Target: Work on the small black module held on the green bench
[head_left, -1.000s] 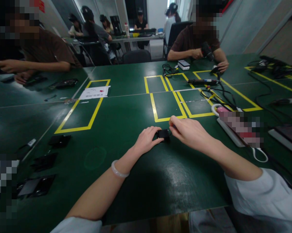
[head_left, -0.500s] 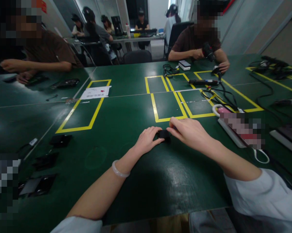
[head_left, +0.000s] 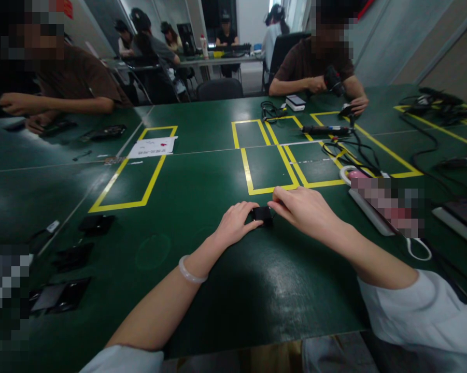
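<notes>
On the green counter, the left hand and right hand meet around a small black block. Each hand pinches one side of it (fingertips touching), a yellow tape outline just beyond.

A small boxlike part is set on the table, near its middle, just before a taped rectangle. The part is flanked by the left hand on its left and the right hand on its right, both touching it. A second taped rectangle is laid out well to the left, with a sheet of paper at its far end. Flat parts are lined up along the near left edge. A power strip is placed to the right of the right hand. Cables are spread behind the strip. Other people are seated at the far side.
</notes>
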`<state>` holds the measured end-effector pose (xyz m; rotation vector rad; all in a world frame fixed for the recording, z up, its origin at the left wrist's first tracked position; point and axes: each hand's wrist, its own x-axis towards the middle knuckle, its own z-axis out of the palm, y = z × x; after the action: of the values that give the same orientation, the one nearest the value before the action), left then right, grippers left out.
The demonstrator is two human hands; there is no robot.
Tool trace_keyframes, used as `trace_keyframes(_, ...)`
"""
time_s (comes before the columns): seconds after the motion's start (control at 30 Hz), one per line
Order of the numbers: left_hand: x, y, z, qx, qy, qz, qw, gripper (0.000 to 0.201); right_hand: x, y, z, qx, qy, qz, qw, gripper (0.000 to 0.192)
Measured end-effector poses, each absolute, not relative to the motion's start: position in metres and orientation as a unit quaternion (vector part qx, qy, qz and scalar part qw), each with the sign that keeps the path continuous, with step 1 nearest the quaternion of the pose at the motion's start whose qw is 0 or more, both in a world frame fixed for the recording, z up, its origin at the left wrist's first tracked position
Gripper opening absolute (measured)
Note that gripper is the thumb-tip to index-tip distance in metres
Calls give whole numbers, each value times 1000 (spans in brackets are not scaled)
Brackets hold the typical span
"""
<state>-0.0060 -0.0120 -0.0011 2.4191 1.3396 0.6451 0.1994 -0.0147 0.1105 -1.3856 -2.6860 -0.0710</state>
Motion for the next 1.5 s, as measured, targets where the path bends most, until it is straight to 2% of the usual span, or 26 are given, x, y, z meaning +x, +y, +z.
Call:
trace_keyframes(0.2, -6, -12, -1, 843, 464, 225, 152, 39, 198, -14, 111, -458, -886, -15, 71, 16)
trace_keyframes(1.0, -6, -12, 1, 840, 469, 223, 156, 39, 199, -14, 109, -466, -883, -25, 51, 23)
trace_keyframes(1.3, -6, -12, 0, 844, 464, 224, 148, 38, 202, -15, 110, -451, -890, -11, 73, 17)
trace_keyframes(1.5, -6, -12, -1, 844, 466, 221, 151, 38, 201, -15, 108, -457, -887, -39, 56, 23)
